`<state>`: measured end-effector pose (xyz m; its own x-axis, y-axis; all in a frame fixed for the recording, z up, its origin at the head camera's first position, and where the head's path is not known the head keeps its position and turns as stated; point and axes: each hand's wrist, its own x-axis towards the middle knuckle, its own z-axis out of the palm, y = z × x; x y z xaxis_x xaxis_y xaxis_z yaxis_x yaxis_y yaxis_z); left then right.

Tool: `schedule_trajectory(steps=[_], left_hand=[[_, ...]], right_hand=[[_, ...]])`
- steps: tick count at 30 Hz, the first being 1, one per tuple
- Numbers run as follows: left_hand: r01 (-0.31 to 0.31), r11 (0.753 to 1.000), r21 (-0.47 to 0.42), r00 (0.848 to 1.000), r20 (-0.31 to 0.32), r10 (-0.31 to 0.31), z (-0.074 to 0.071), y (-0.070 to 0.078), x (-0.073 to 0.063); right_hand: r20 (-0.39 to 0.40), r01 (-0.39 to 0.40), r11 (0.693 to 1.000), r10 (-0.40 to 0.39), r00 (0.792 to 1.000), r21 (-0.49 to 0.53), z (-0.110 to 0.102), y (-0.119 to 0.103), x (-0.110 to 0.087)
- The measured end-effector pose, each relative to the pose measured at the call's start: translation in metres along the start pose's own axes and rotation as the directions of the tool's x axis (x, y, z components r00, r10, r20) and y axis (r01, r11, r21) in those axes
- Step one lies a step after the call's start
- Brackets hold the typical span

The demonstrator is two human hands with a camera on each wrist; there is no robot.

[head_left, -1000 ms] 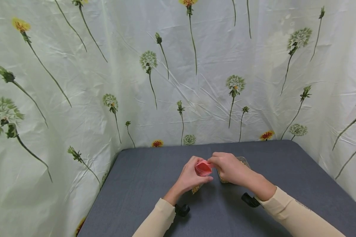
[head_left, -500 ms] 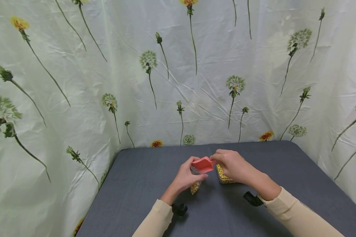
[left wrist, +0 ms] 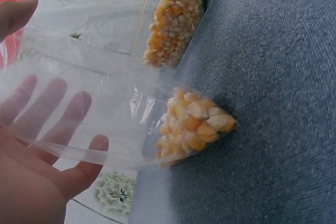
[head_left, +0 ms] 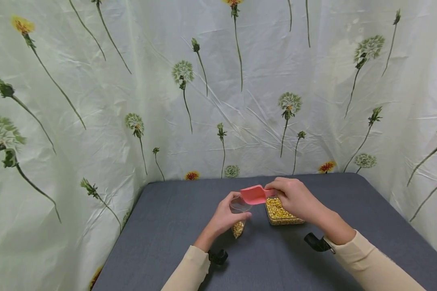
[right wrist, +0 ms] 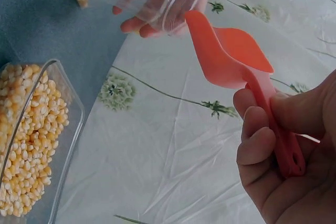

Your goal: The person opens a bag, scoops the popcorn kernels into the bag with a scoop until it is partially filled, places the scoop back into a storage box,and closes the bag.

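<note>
In the head view my left hand [head_left: 223, 217] holds a clear plastic bag [head_left: 240, 205] by its mouth, which is spread into a round opening. Corn kernels [left wrist: 190, 124] fill the bag's pointed bottom corner, low over the cloth. My right hand [head_left: 295, 199] grips a coral-pink scoop [head_left: 253, 195] by its handle. The scoop's blade is beside the bag's mouth, slightly above it. In the right wrist view the thumb and curled fingers wrap the handle; no kernels show in the scoop [right wrist: 223, 56].
A clear rectangular container [head_left: 285, 222] of yellow corn kernels stands right of the bag, partly behind my right hand. Dark grey cloth covers the table [head_left: 175, 226]. A white curtain [head_left: 160, 101] with printed dandelions hangs behind it.
The scoop was in the bag's mouth and has come up and to the right, out of it. My right hand has lifted the same way, uncovering more of the corn container.
</note>
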<state>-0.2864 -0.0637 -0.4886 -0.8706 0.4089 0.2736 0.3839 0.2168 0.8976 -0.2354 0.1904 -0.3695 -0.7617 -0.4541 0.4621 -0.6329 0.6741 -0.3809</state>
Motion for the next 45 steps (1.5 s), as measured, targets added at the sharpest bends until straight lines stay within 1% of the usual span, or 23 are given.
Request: schedule_trajectory(steps=[2,5,10,12,16,19,22,24,26,30,33,37,42,45], left_hand=[[-0.018,1.000,-0.002,1.000,-0.001,0.018,-0.001,-0.002,0.000],[-0.028,1.000,-0.013,1.000,-0.004,0.028,-0.002,-0.004,0.000],[-0.039,0.999,-0.028,0.999,-0.005,0.039,-0.005,-0.008,0.000],[-0.046,0.998,-0.030,0.999,-0.005,0.046,-0.007,-0.009,0.000],[-0.059,0.997,-0.050,0.998,-0.001,0.059,-0.009,-0.009,0.001],[-0.065,0.996,-0.066,0.998,0.005,0.065,-0.012,-0.009,0.000],[-0.066,0.995,-0.070,0.998,0.012,0.067,-0.013,-0.009,0.001],[-0.067,0.995,-0.075,0.997,0.019,0.069,-0.013,-0.008,0.001],[-0.053,0.996,-0.072,0.998,0.031,0.056,-0.013,-0.007,0.001],[-0.043,0.996,-0.080,0.997,0.057,0.048,-0.016,0.013,-0.004],[-0.054,0.995,-0.081,0.996,0.068,0.060,-0.019,0.027,-0.009],[-0.064,0.995,-0.080,0.996,0.065,0.069,-0.020,0.029,-0.011],[-0.065,0.994,-0.091,0.996,0.058,0.070,-0.018,0.027,-0.010],[-0.046,0.994,-0.098,0.997,0.064,0.052,-0.018,0.025,-0.010]], right_hand=[[-0.009,-0.039,0.999,0.039,0.999,0.028,-0.003,0.001,-0.001],[-0.018,-0.110,0.992,0.111,0.994,0.069,-0.008,0.003,-0.004],[-0.031,-0.201,0.977,0.204,0.979,0.068,-0.016,0.008,-0.008],[-0.024,-0.240,0.968,0.242,0.970,0.070,-0.018,0.011,-0.010],[0.023,-0.326,0.940,0.325,0.945,0.105,-0.022,0.017,-0.014],[0.059,-0.375,0.919,0.371,0.927,0.118,-0.022,0.024,-0.018],[0.079,-0.411,0.905,0.404,0.911,0.110,-0.021,0.034,-0.023],[0.087,-0.424,0.900,0.416,0.905,0.102,-0.021,0.040,-0.027],[0.095,-0.426,0.900,0.418,0.903,0.089,-0.020,0.047,-0.030],[0.116,-0.422,0.905,0.414,0.903,0.055,-0.019,0.059,-0.036],[0.145,-0.429,0.903,0.421,0.895,0.027,-0.020,0.068,-0.041],[0.181,-0.427,0.904,0.422,0.889,-0.013,-0.026,0.080,-0.046],[0.186,-0.405,0.913,0.405,0.895,-0.045,-0.033,0.088,-0.049],[0.182,-0.396,0.917,0.399,0.899,-0.054,-0.036,0.090,-0.050]])
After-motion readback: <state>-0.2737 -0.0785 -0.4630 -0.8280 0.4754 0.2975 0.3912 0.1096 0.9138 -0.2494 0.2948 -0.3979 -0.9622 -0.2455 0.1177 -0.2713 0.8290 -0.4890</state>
